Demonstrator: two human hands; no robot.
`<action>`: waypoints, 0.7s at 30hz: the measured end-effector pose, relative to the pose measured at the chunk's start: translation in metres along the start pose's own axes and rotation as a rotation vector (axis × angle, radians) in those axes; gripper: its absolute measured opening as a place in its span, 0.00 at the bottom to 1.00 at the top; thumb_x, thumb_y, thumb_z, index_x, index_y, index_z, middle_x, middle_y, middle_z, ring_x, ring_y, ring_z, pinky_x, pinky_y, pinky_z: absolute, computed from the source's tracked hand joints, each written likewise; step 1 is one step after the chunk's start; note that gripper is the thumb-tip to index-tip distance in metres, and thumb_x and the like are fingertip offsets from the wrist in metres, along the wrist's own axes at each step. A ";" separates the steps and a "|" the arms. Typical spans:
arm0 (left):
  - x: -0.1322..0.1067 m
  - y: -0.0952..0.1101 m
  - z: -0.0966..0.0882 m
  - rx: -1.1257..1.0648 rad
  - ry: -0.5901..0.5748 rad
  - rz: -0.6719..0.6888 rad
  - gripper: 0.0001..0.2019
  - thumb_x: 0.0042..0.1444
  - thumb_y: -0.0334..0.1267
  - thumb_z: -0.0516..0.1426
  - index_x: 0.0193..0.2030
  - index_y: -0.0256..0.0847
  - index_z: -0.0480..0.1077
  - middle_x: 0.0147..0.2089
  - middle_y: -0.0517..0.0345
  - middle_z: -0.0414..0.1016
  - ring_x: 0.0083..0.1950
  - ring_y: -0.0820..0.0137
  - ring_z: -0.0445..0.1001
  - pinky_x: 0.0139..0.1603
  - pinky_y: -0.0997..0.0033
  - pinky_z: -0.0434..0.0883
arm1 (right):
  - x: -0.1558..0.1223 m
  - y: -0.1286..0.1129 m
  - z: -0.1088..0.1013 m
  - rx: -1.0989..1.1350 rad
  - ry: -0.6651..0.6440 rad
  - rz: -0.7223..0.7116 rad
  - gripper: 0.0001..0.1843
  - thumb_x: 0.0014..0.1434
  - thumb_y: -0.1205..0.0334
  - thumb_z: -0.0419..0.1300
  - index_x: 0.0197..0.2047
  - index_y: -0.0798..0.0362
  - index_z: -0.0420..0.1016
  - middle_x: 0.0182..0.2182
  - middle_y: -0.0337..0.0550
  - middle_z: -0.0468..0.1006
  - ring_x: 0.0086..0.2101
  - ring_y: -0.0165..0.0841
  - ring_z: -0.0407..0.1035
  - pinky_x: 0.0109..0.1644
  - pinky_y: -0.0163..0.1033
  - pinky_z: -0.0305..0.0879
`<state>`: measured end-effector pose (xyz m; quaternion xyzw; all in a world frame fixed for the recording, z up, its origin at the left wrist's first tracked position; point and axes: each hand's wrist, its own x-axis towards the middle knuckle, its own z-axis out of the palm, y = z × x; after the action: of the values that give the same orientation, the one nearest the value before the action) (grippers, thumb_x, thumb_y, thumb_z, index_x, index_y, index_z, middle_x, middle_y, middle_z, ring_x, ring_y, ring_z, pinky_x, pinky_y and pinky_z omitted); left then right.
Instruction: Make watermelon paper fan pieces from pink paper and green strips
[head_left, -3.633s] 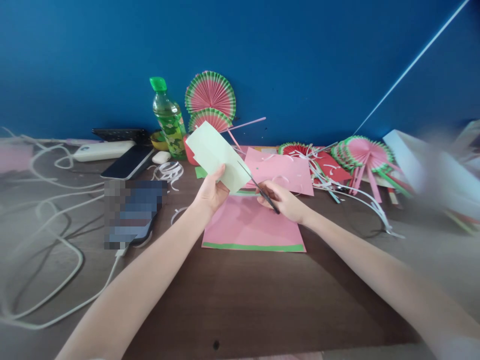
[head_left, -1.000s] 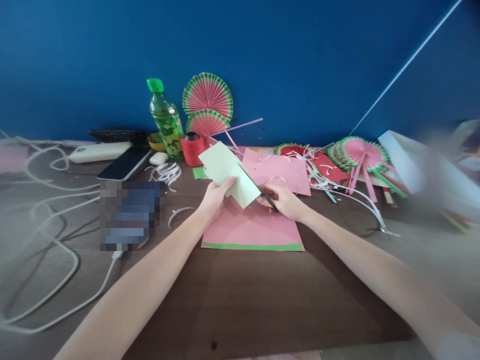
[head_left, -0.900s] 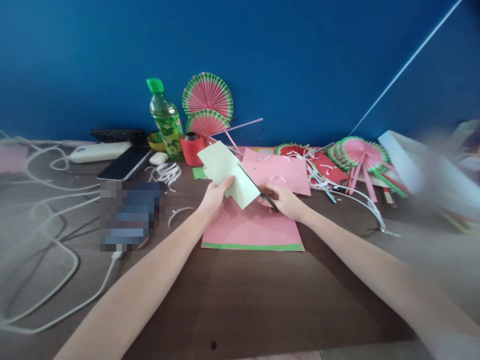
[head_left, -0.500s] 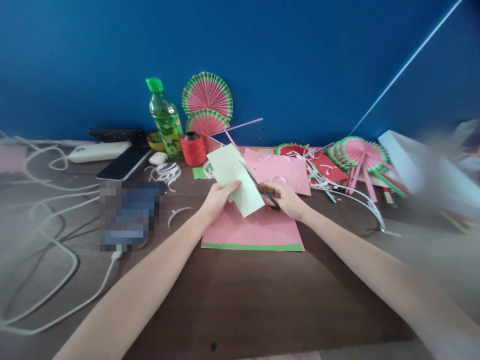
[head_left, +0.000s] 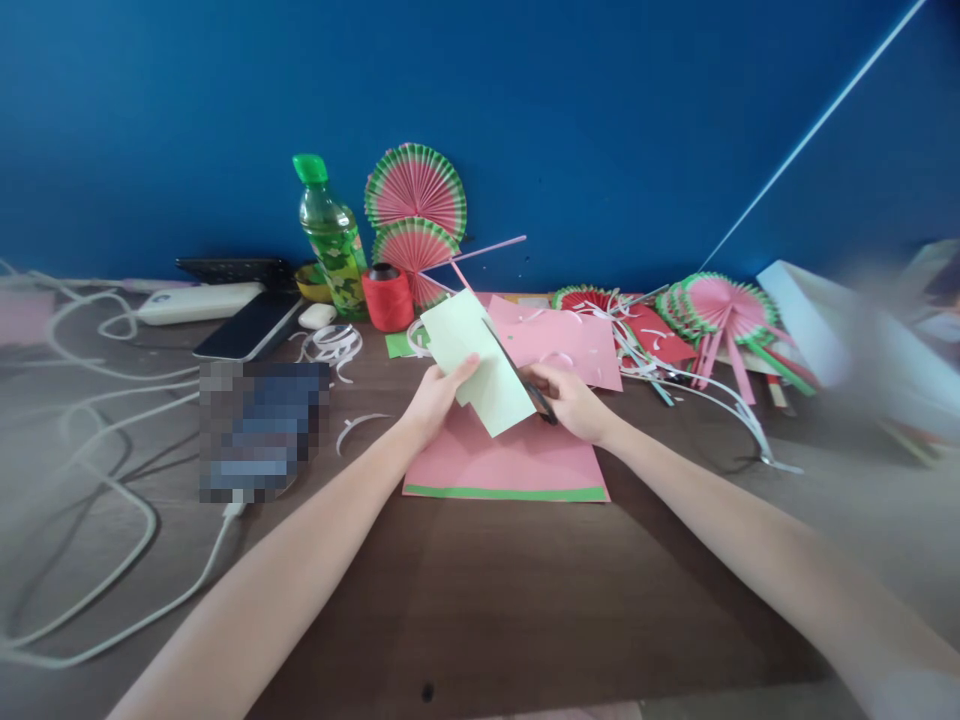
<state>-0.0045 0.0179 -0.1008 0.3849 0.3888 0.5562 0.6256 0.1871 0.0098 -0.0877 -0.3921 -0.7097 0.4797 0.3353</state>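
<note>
Pale green paper (head_left: 487, 375) is pinched at its left side by my left hand (head_left: 441, 398), thumb on top. My right hand (head_left: 566, 400) is closed round the handles of dark scissors (head_left: 546, 408). The scissor blades lie along the paper's right edge, and the fingers partly hide the handles. Beneath both hands, a pink sheet (head_left: 502, 465) with a green strip (head_left: 510, 493) along its near edge lies on the table. Another pink sheet (head_left: 592, 345) with small paper scraps on it lies just behind.
Pink-and-green folded paper fans (head_left: 416, 190) lean on the blue wall, beside a red thread spool (head_left: 388, 300) and a green bottle (head_left: 334, 245). More fans (head_left: 727, 305) and white paper strips (head_left: 720, 385) lie right. A phone (head_left: 266, 430) and white cables (head_left: 150, 540) are left.
The pale green paper has shifted slightly right in my left hand's grip. The scissor blades now sit closer along its right edge, and the handles have moved a little.
</note>
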 end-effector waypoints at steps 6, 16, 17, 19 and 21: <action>0.000 0.003 0.003 -0.052 0.043 -0.013 0.13 0.41 0.40 0.64 0.32 0.33 0.73 0.35 0.49 0.78 0.38 0.61 0.76 0.38 0.64 0.72 | 0.001 -0.001 0.001 0.018 0.019 -0.032 0.10 0.49 0.60 0.58 0.37 0.53 0.68 0.29 0.41 0.72 0.29 0.31 0.66 0.31 0.37 0.63; 0.000 -0.001 -0.004 0.099 -0.082 -0.026 0.15 0.42 0.43 0.64 0.34 0.35 0.75 0.35 0.50 0.79 0.35 0.63 0.75 0.38 0.65 0.70 | 0.001 -0.001 -0.001 -0.016 0.049 -0.049 0.10 0.50 0.58 0.59 0.36 0.52 0.68 0.23 0.37 0.68 0.28 0.31 0.64 0.33 0.37 0.62; 0.000 -0.001 -0.004 0.098 -0.090 -0.032 0.15 0.42 0.43 0.64 0.35 0.35 0.75 0.35 0.51 0.79 0.35 0.63 0.75 0.39 0.65 0.70 | 0.001 -0.001 -0.001 -0.011 0.050 -0.048 0.10 0.50 0.59 0.59 0.37 0.52 0.68 0.23 0.36 0.67 0.28 0.31 0.64 0.32 0.37 0.62; 0.000 0.000 -0.004 0.099 -0.104 -0.043 0.14 0.43 0.42 0.64 0.35 0.36 0.75 0.35 0.51 0.79 0.34 0.64 0.75 0.39 0.65 0.70 | 0.001 -0.002 -0.001 -0.009 0.047 -0.042 0.10 0.50 0.59 0.58 0.37 0.52 0.68 0.23 0.36 0.66 0.28 0.30 0.63 0.31 0.35 0.60; 0.000 0.000 -0.004 0.110 -0.104 -0.048 0.13 0.43 0.42 0.64 0.33 0.35 0.75 0.34 0.51 0.79 0.33 0.65 0.75 0.39 0.66 0.70 | 0.000 -0.002 -0.001 -0.025 0.045 -0.040 0.10 0.51 0.59 0.58 0.37 0.53 0.68 0.23 0.36 0.67 0.27 0.30 0.63 0.30 0.35 0.60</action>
<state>-0.0078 0.0179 -0.1027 0.4375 0.3947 0.4981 0.6362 0.1875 0.0102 -0.0853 -0.3927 -0.7155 0.4552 0.3559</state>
